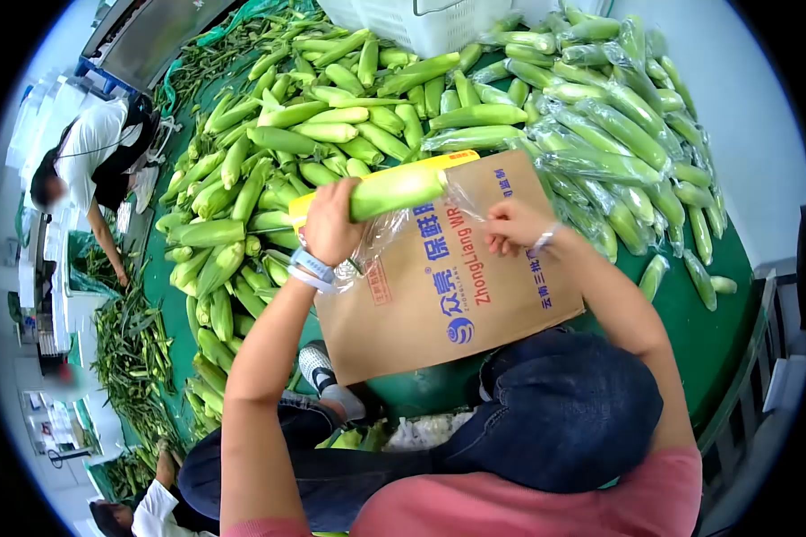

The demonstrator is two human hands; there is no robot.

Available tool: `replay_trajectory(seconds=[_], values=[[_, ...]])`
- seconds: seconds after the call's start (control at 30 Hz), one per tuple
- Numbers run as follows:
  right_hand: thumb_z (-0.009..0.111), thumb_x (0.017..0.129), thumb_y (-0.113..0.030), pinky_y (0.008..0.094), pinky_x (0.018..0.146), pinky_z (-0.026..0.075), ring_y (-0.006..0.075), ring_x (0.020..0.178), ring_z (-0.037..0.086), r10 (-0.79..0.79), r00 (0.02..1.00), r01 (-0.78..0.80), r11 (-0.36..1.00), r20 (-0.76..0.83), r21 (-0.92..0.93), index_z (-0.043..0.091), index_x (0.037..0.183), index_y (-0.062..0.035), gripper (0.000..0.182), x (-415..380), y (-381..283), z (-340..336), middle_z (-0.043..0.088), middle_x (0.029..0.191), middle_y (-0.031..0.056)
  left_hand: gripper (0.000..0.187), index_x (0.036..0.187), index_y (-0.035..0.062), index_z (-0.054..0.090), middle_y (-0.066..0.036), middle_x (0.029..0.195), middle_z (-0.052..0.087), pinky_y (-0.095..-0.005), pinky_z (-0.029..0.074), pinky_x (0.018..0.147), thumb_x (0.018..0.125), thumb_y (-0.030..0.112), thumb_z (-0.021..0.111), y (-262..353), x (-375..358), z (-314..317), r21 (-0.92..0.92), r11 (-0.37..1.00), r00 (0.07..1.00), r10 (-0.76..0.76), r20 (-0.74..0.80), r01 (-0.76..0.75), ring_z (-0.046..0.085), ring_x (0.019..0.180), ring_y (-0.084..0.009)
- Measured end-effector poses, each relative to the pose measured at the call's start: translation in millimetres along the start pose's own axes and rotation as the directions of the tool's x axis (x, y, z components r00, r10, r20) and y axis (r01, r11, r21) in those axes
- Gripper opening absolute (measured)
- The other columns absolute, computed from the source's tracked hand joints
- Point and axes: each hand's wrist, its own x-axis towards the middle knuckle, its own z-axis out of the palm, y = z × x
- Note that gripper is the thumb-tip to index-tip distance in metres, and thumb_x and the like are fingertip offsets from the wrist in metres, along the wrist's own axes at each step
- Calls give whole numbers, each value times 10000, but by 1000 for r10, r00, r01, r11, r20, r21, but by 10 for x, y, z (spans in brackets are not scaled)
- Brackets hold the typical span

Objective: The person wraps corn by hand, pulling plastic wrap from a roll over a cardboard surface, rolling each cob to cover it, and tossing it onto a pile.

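My left hand (333, 224) is wrapped round the lower end of a green corn cob (394, 193), held level over a brown cardboard box (412, 295) with blue and red print. Clear plastic film (461, 199) stretches from the cob toward my right hand (512, 227), whose fingers are pinched together at the film's edge. Behind the cob, a yellow strip (461, 158) shows along the box's far edge. The box rests by my bent knee.
Unwrapped corn (282, 140) is heaped at the left and far side, film-wrapped corn (613, 134) at the right. A white crate (416, 27) stands at the back. Two other people work at the left, near trimmed green husks (134, 358).
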Motion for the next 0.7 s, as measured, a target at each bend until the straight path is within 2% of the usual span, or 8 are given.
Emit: replay_trajectory(seconds=[0.07,0.17,0.23,0.3,0.37,0.53,0.6,0.7], values=[[538,861,-180,314,711,500,157,757,618,-19,992,-72,736,127,673,625,816,-11,195,-210,95,-325,635,815,61,579,1103,53,509,-181,926,536,-408,435,789,573,96,739,8,-94,123,-50,997,988,-45,149,53,520,883,-357],[558,846,-106,259,800,453,125,885,578,-164,984,141,449,-74,882,606,842,-8,109,-188,101,-508,597,972,58,606,1147,59,481,-199,934,518,-418,441,785,600,124,734,33,-144,238,-32,996,955,-70,287,82,515,894,-368],[538,861,-87,279,868,423,144,993,525,-222,961,263,567,-162,781,580,806,-7,106,40,-274,-338,518,1086,62,625,1172,71,455,-200,952,516,-425,440,791,616,144,731,82,-115,236,43,999,945,-20,327,6,506,915,-368],[574,848,-167,309,866,409,188,1032,501,-475,875,482,838,-93,254,568,945,-27,170,433,-493,28,499,1116,65,645,1175,25,447,-205,1000,510,-424,414,831,609,130,737,214,-46,246,61,998,928,-18,373,-5,483,960,-382],[620,789,-337,332,770,409,213,904,519,-830,496,637,546,-253,-544,515,1122,-64,442,471,-798,518,526,1004,65,624,1154,6,451,-206,1002,508,-422,415,820,613,132,734,162,-80,235,-103,987,989,130,70,-122,479,960,-381],[636,737,-403,375,792,406,238,934,520,-748,649,460,530,-137,-713,452,1239,-122,604,636,-725,545,530,1027,71,338,886,26,487,-142,877,519,-403,435,615,682,204,689,138,-845,100,184,940,957,277,81,-288,527,705,-306],[624,755,-387,405,799,402,262,960,514,-647,761,447,560,-32,-698,463,1235,-135,566,654,-768,524,537,1045,87,306,872,33,506,-135,854,537,-393,446,594,727,269,635,168,-981,124,342,929,968,-204,145,145,550,691,-282],[623,762,-367,411,799,402,284,960,513,-622,781,392,563,-61,-728,467,1231,-142,543,592,-763,535,538,1041,102,152,812,40,510,-135,752,576,-388,447,642,818,192,497,-180,-1036,71,550,827,941,-87,327,-115,573,758,-283]])
